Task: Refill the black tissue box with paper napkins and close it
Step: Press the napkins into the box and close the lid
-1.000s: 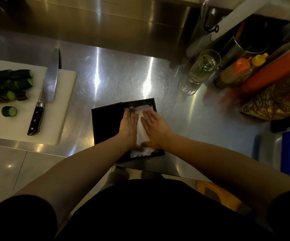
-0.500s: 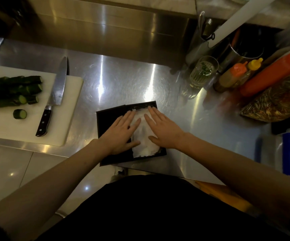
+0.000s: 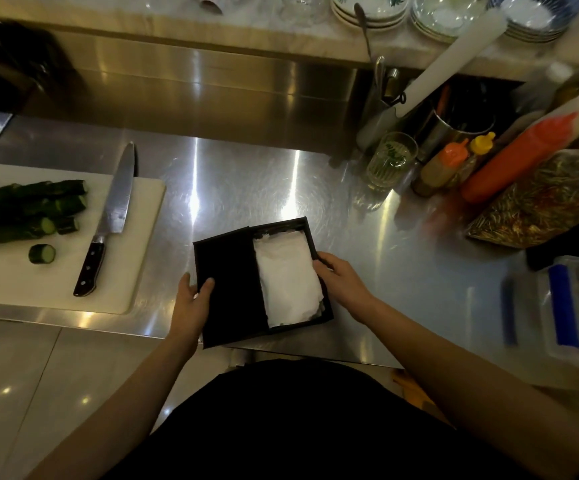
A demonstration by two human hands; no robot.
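Note:
The black tissue box (image 3: 312, 237) lies on the steel counter near its front edge, with a stack of white paper napkins (image 3: 288, 282) showing in its right half. A flat black lid (image 3: 229, 289) covers the left half. My left hand (image 3: 192, 299) grips the lid's left edge, thumb on top. My right hand (image 3: 340, 278) holds the box's right wall, fingers curled over the rim.
A white cutting board (image 3: 11, 271) at the left carries cut cucumbers (image 3: 24, 213) and a chef's knife (image 3: 108, 223). A glass (image 3: 390, 161), sauce bottles (image 3: 516, 154), a bag of food (image 3: 541, 202) and a plastic container (image 3: 575, 306) crowd the right side.
Both hands have come off the top of the napkins and moved outward; the left now grips the lid's edge and the right holds the box's right wall.

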